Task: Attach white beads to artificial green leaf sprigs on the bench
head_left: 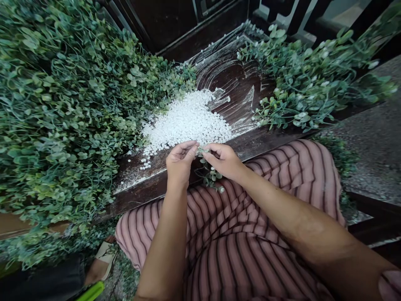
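Note:
My left hand (181, 164) and my right hand (224, 160) meet above the table's front edge, thumbs and forefingers pinched together. Between their fingertips is the top of a small green leafy sprig (213, 176), which hangs down over my lap and carries a few white bits. Whether a loose white bead is also in the left fingertips is too small to tell. Just beyond my hands spreads a heap of small white beads (191, 121) on the dark wooden table (241, 79).
A big mass of leafy greenery (72, 92) covers the left side. More sprigs with white tips (300, 83) lie on the right. White residue streaks the tabletop. Striped cloth (238, 251) covers my lap. At bottom left are another person's foot (97, 267) and something bright green (90, 291).

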A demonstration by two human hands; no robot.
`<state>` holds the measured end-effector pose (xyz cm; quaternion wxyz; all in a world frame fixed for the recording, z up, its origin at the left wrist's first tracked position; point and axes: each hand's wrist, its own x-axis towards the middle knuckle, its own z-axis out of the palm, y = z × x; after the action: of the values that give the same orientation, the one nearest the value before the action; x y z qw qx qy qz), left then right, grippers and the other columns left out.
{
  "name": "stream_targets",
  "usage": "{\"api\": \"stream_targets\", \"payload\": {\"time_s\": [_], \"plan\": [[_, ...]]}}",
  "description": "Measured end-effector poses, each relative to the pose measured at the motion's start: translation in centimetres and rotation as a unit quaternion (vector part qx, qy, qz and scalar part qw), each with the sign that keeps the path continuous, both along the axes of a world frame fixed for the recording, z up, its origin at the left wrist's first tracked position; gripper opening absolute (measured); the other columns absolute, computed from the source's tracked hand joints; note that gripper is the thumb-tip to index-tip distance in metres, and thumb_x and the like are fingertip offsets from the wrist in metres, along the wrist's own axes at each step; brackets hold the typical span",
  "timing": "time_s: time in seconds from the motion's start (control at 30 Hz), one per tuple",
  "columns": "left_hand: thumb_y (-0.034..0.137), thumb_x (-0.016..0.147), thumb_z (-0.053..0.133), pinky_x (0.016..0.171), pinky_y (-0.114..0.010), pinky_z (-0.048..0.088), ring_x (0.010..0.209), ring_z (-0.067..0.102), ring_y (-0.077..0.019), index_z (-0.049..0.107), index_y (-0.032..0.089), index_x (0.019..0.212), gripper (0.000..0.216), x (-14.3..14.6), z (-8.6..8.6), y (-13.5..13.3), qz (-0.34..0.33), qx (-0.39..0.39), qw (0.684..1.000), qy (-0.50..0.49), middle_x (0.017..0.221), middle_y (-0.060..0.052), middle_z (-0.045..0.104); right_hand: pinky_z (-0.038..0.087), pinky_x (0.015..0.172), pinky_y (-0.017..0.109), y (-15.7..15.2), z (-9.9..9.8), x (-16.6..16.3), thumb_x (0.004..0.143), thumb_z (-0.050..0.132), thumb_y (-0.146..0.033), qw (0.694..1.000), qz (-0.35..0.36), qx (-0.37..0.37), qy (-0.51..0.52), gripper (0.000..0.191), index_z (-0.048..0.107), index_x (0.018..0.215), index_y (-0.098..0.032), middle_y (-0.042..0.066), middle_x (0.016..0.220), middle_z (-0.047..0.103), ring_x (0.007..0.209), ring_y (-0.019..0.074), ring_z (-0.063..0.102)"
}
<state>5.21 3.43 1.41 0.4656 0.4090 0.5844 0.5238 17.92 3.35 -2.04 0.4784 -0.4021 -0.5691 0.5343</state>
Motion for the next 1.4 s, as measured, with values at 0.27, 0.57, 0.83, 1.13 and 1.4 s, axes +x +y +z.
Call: {"api": "stream_targets", "payload": {"time_s": [0.27, 0.57, 0.83, 1.13, 1.4], "plan": [[0.025, 0.063, 0.063, 0.071, -0.028, 0.043, 0.063, 0.051, -0.0121, 0.069, 0.018, 0.078, 0.017, -4.6, -2.4, 1.6, 0.025, -0.006, 0.959, 0.281, 0.073, -0.002, 0.061, 0.043, 0.057, 0.023, 0.1, 0.3, 0.3, 0.084, 0.043, -0.033, 1.0, -0.016, -0.005, 0.007, 0.016, 0.046, 0.076, -0.019, -0.001, 0.071, 0.05, 0.06, 0.0105, 0.051], [0.021, 0.074, 0.055, 0.078, -0.034, 0.04, 0.079, 0.056, -0.0217, 0.069, 0.019, 0.084, 0.017, -2.2, -2.5, 2.9, -0.066, 0.021, 0.857, 0.51, 0.081, -0.007, 0.059, 0.04, 0.06, 0.024, 0.0, 0.3, 0.3, 0.088, 0.04, -0.034, 0.999, -0.013, 0.031, -0.025, 0.022, 0.046, 0.074, -0.018, -0.003, 0.066, 0.045, 0.059, 0.0104, 0.051], [0.022, 0.074, 0.055, 0.076, -0.031, 0.042, 0.077, 0.056, -0.0184, 0.067, 0.02, 0.082, 0.014, -1.9, -2.4, 3.0, -0.071, 0.029, 0.848, 0.525, 0.085, -0.006, 0.062, 0.038, 0.056, 0.023, 0.1, 0.5, 0.4, 0.087, 0.041, -0.035, 1.0, -0.013, 0.003, -0.028, 0.022, 0.047, 0.074, -0.018, -0.003, 0.062, 0.047, 0.057, 0.0108, 0.05], [0.025, 0.061, 0.069, 0.063, -0.024, 0.045, 0.058, 0.056, -0.0094, 0.063, 0.014, 0.071, 0.017, -0.7, -1.5, 1.4, 0.007, -0.02, 0.998, 0.061, 0.063, 0.0, 0.064, 0.031, 0.049, 0.021, 0.1, 0.2, 0.0, 0.079, 0.047, -0.027, 0.998, -0.039, -0.01, -0.054, 0.02, 0.049, 0.062, -0.017, -0.004, 0.053, 0.041, 0.05, 0.0085, 0.04], [0.024, 0.058, 0.073, 0.061, -0.02, 0.044, 0.057, 0.057, -0.0071, 0.065, 0.015, 0.07, 0.016, 0.5, -1.2, -0.9, -0.005, -0.023, 0.998, -0.054, 0.06, 0.002, 0.064, 0.031, 0.051, 0.022, 0.0, 0.0, -0.1, 0.077, 0.048, -0.029, 0.997, -0.054, 0.019, -0.055, 0.023, 0.05, 0.058, -0.016, -0.003, 0.055, 0.042, 0.053, 0.0085, 0.038]]}}
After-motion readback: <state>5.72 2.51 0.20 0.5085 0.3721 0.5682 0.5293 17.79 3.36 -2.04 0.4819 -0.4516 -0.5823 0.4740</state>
